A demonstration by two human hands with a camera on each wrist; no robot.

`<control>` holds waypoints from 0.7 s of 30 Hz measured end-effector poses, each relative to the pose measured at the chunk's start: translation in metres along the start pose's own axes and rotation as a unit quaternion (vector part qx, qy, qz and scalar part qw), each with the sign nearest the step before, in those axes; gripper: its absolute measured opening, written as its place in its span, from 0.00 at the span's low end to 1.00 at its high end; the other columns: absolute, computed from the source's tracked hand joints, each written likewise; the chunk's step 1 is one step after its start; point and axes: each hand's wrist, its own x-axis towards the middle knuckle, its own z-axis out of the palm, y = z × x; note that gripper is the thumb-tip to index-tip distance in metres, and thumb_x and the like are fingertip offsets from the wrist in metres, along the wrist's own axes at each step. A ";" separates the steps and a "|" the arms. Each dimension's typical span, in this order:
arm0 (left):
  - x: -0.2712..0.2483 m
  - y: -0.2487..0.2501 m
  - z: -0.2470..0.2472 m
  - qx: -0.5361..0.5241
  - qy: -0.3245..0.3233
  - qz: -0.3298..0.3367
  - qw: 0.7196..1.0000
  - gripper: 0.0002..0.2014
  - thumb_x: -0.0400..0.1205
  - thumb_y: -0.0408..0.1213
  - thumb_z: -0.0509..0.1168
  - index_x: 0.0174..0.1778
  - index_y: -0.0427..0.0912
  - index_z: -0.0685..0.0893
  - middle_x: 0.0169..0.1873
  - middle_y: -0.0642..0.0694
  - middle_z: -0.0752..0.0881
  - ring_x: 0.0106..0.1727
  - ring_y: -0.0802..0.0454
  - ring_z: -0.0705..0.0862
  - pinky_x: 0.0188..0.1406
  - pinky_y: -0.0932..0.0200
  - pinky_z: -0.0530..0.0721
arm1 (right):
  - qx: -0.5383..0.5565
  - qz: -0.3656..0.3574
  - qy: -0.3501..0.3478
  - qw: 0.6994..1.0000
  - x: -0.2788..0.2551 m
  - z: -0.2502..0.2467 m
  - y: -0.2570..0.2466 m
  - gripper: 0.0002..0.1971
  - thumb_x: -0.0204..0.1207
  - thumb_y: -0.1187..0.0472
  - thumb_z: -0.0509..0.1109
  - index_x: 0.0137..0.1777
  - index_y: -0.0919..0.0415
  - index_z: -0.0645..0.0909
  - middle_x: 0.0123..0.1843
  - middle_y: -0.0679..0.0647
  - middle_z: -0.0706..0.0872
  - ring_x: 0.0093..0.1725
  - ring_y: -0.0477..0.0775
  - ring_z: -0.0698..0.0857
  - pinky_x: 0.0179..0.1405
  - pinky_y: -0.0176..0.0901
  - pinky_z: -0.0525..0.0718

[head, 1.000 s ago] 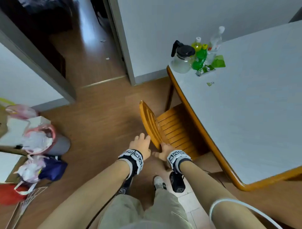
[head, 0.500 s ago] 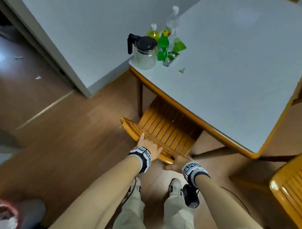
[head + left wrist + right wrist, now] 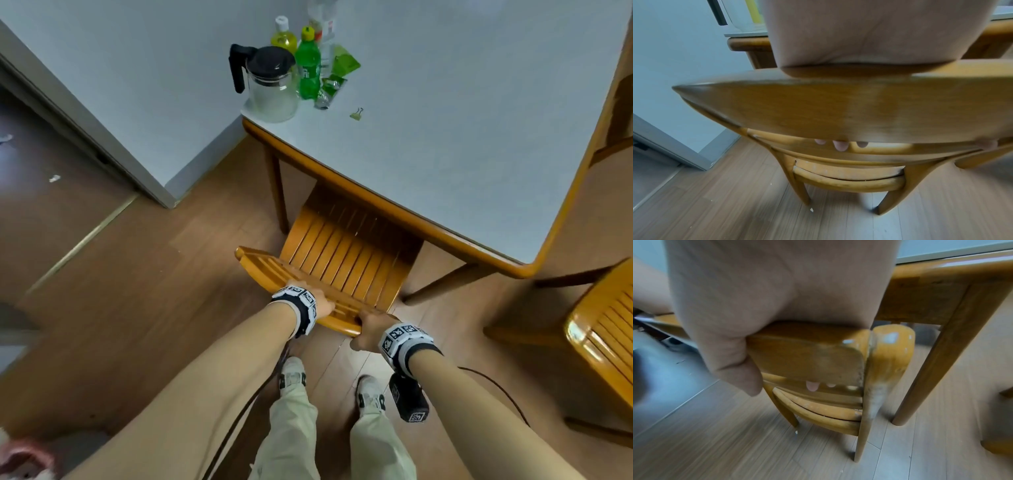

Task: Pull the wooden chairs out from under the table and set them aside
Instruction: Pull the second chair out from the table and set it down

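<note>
Both hands on top rail of wooden chair [image 3: 342, 257]; left hand [image 3: 317, 301] fingers curled over rail, tips showing under it; right hand [image 3: 371, 330] wraps rail's right end, thumb behind; seat half under table [image 3: 445, 236]; seat front points under table, backrest toward person, rail's long axis diagonal, parallel to table edge; risks, likely: chair leg catching table leg [image 3: 275, 192]; backward pull hitting feet; jolt rattling glass kettle [image 3: 270, 85] at corner.

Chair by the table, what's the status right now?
Both hands, left and right, grip the chair's top rail. Seat half under the table. Second chair stands to the right.
</note>
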 end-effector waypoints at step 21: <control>-0.146 0.238 0.097 -0.226 -0.129 -0.145 0.955 0.26 0.91 0.50 0.45 0.78 0.42 0.73 0.77 0.39 0.74 0.77 0.43 0.73 0.74 0.51 0.67 | -0.232 -0.129 -0.128 0.956 -0.145 0.104 0.152 0.26 0.62 0.49 0.74 0.60 0.55 0.77 0.46 0.57 0.86 0.43 0.62 0.87 0.49 0.61 0.89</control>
